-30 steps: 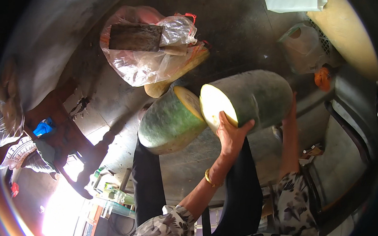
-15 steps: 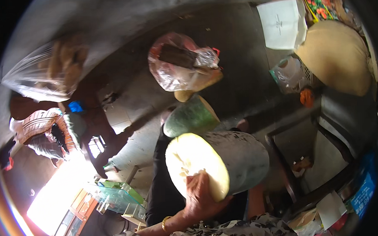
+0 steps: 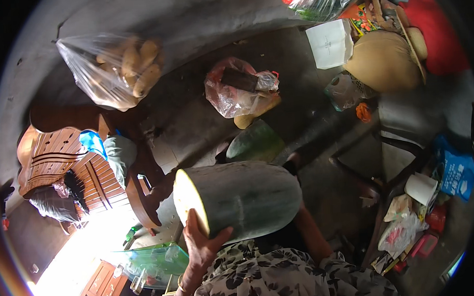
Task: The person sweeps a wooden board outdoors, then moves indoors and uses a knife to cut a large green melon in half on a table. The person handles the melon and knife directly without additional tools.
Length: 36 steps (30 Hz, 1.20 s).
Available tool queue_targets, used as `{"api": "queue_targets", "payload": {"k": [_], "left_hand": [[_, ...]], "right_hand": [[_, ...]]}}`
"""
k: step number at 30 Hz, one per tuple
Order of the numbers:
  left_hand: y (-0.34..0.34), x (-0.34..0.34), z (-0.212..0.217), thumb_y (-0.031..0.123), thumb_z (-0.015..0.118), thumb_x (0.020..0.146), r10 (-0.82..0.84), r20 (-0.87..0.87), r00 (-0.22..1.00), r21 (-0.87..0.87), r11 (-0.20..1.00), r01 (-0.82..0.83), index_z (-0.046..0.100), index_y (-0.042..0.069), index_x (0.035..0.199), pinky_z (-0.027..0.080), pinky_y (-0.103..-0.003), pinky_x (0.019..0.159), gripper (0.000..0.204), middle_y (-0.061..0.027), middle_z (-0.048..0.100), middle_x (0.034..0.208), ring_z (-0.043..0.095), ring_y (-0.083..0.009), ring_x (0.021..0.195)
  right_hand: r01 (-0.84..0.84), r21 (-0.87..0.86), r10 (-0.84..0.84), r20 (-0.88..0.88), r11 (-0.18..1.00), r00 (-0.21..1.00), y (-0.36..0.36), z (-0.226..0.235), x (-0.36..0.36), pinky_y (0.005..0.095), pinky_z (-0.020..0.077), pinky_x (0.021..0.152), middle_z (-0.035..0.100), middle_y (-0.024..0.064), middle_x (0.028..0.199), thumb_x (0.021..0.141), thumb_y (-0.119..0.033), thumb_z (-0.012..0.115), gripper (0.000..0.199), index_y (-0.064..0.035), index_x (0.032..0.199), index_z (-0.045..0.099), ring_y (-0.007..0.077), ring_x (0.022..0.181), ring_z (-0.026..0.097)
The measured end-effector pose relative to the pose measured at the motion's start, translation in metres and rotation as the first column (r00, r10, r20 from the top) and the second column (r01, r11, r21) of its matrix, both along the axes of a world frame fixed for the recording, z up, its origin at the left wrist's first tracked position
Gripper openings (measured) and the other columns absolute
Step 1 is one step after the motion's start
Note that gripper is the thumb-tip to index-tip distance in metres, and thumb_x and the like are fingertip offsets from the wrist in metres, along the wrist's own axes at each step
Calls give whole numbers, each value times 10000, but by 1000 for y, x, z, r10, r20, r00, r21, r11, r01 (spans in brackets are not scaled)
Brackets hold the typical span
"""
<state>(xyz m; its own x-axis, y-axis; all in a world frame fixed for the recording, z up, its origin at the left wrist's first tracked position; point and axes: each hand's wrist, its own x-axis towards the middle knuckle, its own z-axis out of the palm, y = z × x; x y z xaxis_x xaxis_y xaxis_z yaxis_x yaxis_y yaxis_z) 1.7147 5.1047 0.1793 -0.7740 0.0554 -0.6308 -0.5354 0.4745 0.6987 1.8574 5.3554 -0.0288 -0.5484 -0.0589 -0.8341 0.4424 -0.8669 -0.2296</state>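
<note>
A large cut winter melon (image 3: 244,200) with dark green rind lies sideways in front of my body, its pale cut face (image 3: 184,199) toward the left. My left hand (image 3: 201,247) is closed on the lower edge of that cut end, with fingers at the pale flesh and rind. My right forearm (image 3: 313,232) reaches up to the melon's right end, where my right hand is hidden behind the melon. Just beyond it stands another green melon piece (image 3: 255,143), partly covered by the one I hold.
Past the melons lies a pinkish plastic bag (image 3: 213,88) with a dark block on it. A wooden bench (image 3: 95,180) is at left, a glass-topped table (image 3: 152,263) at lower left. A dark chair frame (image 3: 354,177) and cluttered goods, including a white container (image 3: 421,187), are at right.
The melon has turned, so its cut face points left and less of it shows. My left hand has moved left with the cut end. The whole view has shifted.
</note>
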Motion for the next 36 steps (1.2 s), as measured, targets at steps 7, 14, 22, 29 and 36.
{"api": "queue_targets", "payload": {"k": [7, 14, 22, 29, 36], "left_hand": [[-68, 82, 50, 158, 838, 665, 328, -115, 938, -47, 941, -335, 572, -7, 1150, 506, -325, 805, 577, -79, 648, 978, 606, -187, 889], [-126, 197, 32, 170, 811, 702, 650, 56, 758, 203, 736, -646, 606, 9, 1172, 497, -321, 877, 537, -76, 674, 1061, 621, -173, 986], [-190, 283, 9, 99, 802, 753, 808, 198, 555, 373, 461, -805, 589, 7, 1178, 527, -323, 859, 483, -77, 693, 1054, 659, -174, 939], [-310, 331, 25, 116, 786, 748, 893, 183, 411, 267, 357, -895, 577, 11, 1214, 516, -326, 902, 521, -72, 674, 1082, 650, -175, 972], [-444, 362, 57, 184, 811, 743, 970, 64, 237, 294, 208, -933, 607, -11, 1152, 533, -328, 826, 497, -95, 698, 1041, 658, -172, 910]], "right_hand": [[-131, -166, 120, -75, 977, 990, -78, 11, 24, 415, 399, 1130, 501, 138, 1493, 1068, -574, 324, 679, -58, 1496, 436, 287, 1343, 505], [-340, -228, 269, -289, 912, 919, -95, 37, 63, 405, 407, 1128, 520, 134, 1472, 1071, -566, 326, 667, -61, 1490, 443, 249, 1341, 509], [-594, -69, 571, -204, 802, 795, -141, 67, 57, 429, 420, 1125, 557, 121, 1449, 1047, -606, 364, 693, -74, 1478, 472, 263, 1326, 534], [-757, -177, 721, -233, 629, 653, -274, 88, 41, 451, 415, 1134, 535, 104, 1476, 1041, -624, 350, 701, -99, 1493, 455, 255, 1343, 516], [-861, -191, 818, -269, 472, 508, -449, 131, 22, 458, 412, 1138, 551, 120, 1454, 1039, -631, 339, 716, -77, 1473, 474, 266, 1333, 524]]}}
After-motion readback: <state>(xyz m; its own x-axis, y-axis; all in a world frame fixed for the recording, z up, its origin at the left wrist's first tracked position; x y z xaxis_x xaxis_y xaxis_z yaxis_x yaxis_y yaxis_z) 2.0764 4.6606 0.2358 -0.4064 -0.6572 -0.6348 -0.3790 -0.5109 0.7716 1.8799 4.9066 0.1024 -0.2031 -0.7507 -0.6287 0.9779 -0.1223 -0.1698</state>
